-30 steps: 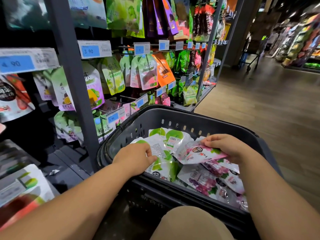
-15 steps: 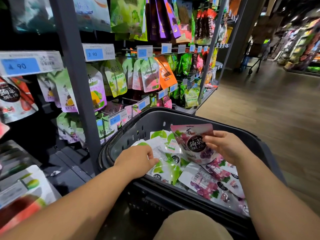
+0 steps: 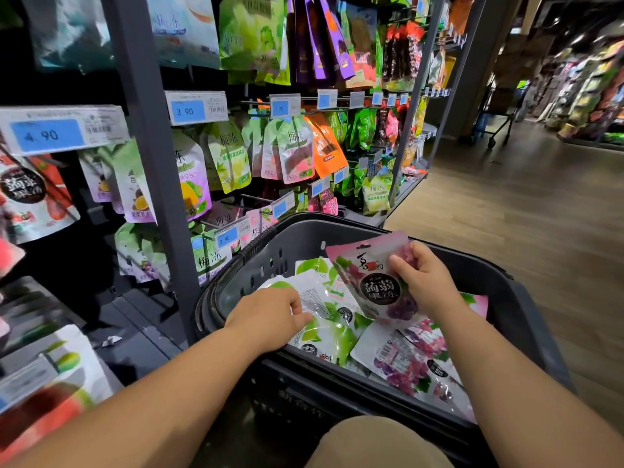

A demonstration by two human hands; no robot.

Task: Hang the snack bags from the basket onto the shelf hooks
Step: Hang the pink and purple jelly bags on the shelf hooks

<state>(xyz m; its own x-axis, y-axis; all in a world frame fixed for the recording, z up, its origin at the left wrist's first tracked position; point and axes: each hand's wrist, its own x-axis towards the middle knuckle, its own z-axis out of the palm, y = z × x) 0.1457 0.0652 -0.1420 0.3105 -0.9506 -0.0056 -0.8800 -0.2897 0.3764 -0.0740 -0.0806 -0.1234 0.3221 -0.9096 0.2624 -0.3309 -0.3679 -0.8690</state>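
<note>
On the left, a dark store shelf (image 3: 152, 163) is carrying rows of snack bags (image 3: 229, 157) that are hanging from metal hooks (image 3: 256, 103) behind blue price tags (image 3: 196, 108); the view is not showing whether any of them came from the basket. Just right of the shelf post, a dark plastic basket (image 3: 304, 238) is sitting low in front of the person. It is holding a loose pile of bags, green toward the left and pink ones (image 3: 405, 359) toward the right, so the job appears to be at an early stage, with most bags waiting to be hung. The left hand (image 3: 270, 315) is reaching down into the basket, palm down, its fingers curling onto the edge of a green bag (image 3: 327, 336) on the pile and pinching it against the thumb. Further right, the right hand (image 3: 425, 278) is holding a pink bag (image 3: 371, 278) upright above the pile, front facing the camera, fingers and thumb gripping its right edge near the top. Neither bag is near a hook yet. At far right, a wooden aisle floor (image 3: 540, 214) is stretching away.
</note>
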